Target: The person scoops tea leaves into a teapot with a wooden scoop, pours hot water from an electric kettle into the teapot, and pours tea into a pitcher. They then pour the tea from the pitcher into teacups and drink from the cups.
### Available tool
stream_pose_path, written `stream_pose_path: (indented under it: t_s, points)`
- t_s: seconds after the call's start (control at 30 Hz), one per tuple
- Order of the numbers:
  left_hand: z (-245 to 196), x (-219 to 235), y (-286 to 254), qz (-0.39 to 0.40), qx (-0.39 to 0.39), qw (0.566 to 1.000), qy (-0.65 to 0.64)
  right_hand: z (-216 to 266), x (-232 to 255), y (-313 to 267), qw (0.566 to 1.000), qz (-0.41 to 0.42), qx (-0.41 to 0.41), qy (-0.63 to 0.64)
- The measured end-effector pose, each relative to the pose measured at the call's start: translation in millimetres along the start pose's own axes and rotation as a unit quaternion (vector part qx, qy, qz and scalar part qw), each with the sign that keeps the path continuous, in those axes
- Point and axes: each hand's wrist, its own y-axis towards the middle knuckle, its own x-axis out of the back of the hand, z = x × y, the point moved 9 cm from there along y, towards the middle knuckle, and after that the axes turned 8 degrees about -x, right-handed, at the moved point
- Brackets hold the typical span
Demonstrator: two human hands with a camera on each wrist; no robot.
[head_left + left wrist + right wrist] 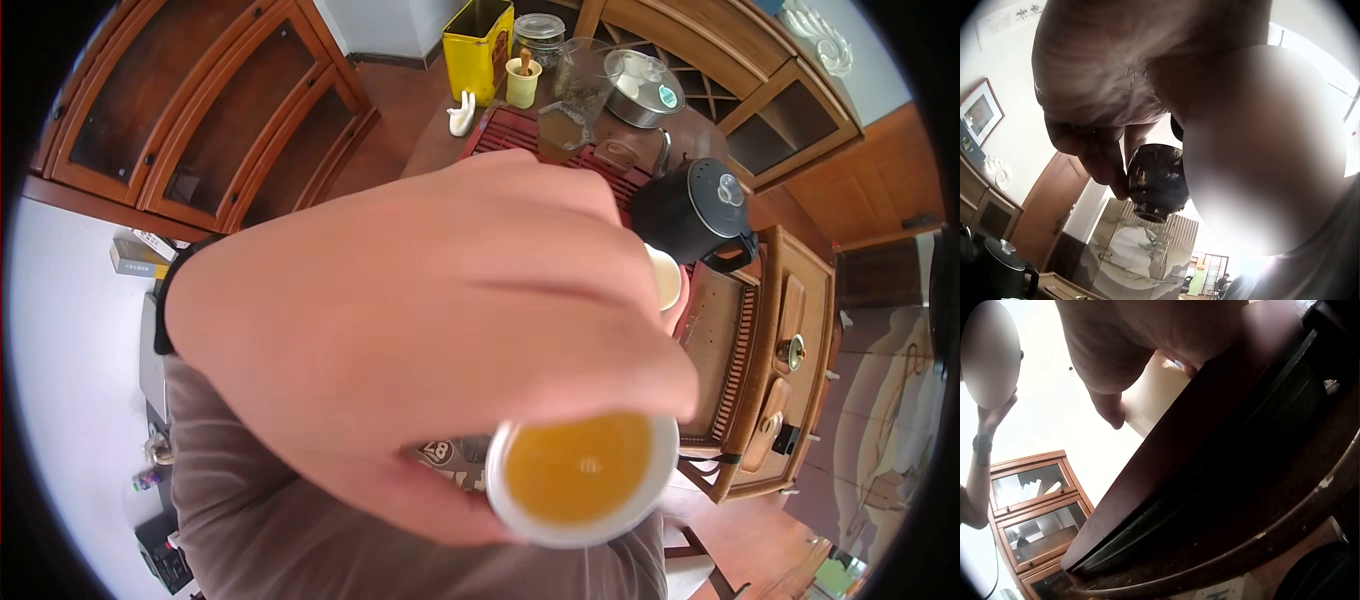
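My left hand fills the middle of the head view, gripping a small cup with a white rim and amber liquid inside. In the left wrist view the fingers of the left hand hold that cup, whose outside is dark and patterned. Mostly hidden behind it in the head view, my right hand is beside a cream cup. The right wrist view shows the right hand with thumb and fingers around the pale cup, at the tray's edge.
A black kettle stands right of the red slatted tray. Behind are a glass pitcher, a yellow tin, a tool holder, a lidded steel pot and a white figurine. A wooden rack is at the right.
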Motion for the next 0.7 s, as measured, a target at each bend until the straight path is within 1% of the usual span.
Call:
stream_pose_path:
  t_s: [0.03, 0.07, 0.1, 0.17, 0.23, 0.3, 0.43, 0.5, 0.57, 0.63, 0.67, 0.7]
  points:
    - [1, 1, 0, -0.01, 0.002, 1.0, -0.004, -1, -1, 0, 0.999, 0.003, -0.015, 0.034]
    - [9, -1, 0, 0.025, 0.002, 1.0, -0.013, -2, -1, 0, 0.997, 0.005, -0.03, 0.068]
    - [11, 6, 1, 0.028, -0.001, 1.0, -0.014, -3, -2, -1, 0.994, 0.007, -0.045, 0.102]
    - [28, 3, 2, 0.133, 0.087, 0.987, 0.02, 11, 0, -1, 1.0, -0.011, -0.017, 0.014]
    - [48, 2, -14, 0.142, 0.124, 0.981, 0.047, 6, 0, 0, 1.0, -0.004, -0.01, 0.009]
    - [73, 5, -30, 0.142, 0.177, 0.971, 0.074, 1, 2, 0, 0.999, -0.012, -0.01, 0.03]
    - [124, 16, -61, 0.128, 0.274, 0.947, 0.107, -2, 2, 1, 1.0, -0.004, -0.007, 0.023]
    - [147, 24, -74, 0.114, 0.306, 0.933, 0.148, -4, 3, 2, 1.0, -0.004, -0.005, 0.022]
    - [163, 30, -79, 0.106, 0.315, 0.93, 0.155, -6, 3, 2, 1.0, -0.004, 0.001, 0.013]
    - [182, 42, -86, 0.068, 0.354, 0.918, 0.169, -6, 4, 2, 1.0, -0.009, 0.004, 0.011]
    - [187, 45, -85, 0.064, 0.335, 0.921, 0.19, -5, 4, 1, 1.0, -0.009, 0.007, 0.006]
    - [197, 46, -87, 0.066, 0.333, 0.921, 0.191, -6, 4, 1, 1.0, -0.012, 0.008, 0.008]
